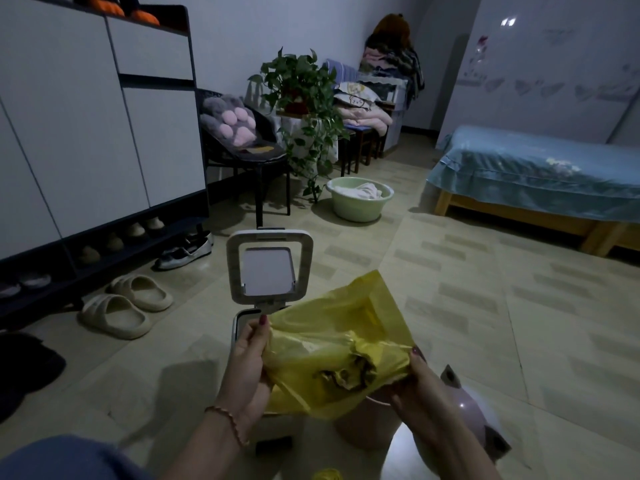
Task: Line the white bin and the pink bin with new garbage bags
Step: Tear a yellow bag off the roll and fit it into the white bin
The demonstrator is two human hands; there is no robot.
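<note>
Both hands are up in front holding a yellow bag point(332, 348) over the two bins. The left hand point(247, 368) pinches the bag's left edge, the right hand point(420, 382) grips its right edge, and the bag is spread between them with the mouth partly opened toward the far side. There's dark crumpled stuff showing through the plastic near the bottom. Can't tell whether it's inside the bag or just behind it.

The white bin point(239, 327) sits on the floor just behind the left hand with its lid point(268, 265) flipped up. The pink bin point(367, 427) is right below the bag, mostly hidden by it, and its rounded lid point(474, 417) leans off to the right.

If this is the liner going in, I'd say the trick is to get the mouth fully open first, work the two layers apart with the thumbs, then drop the bottom into the bin and fold the rim over evenly all round. Thin plastic like this will probably cling to itself, so a quick shake should help.

Fingers point(259, 329) on the left are pinched tight on the plastic, thumb against forefinger. The right ones are curled closed round the gathered edge too.
</note>
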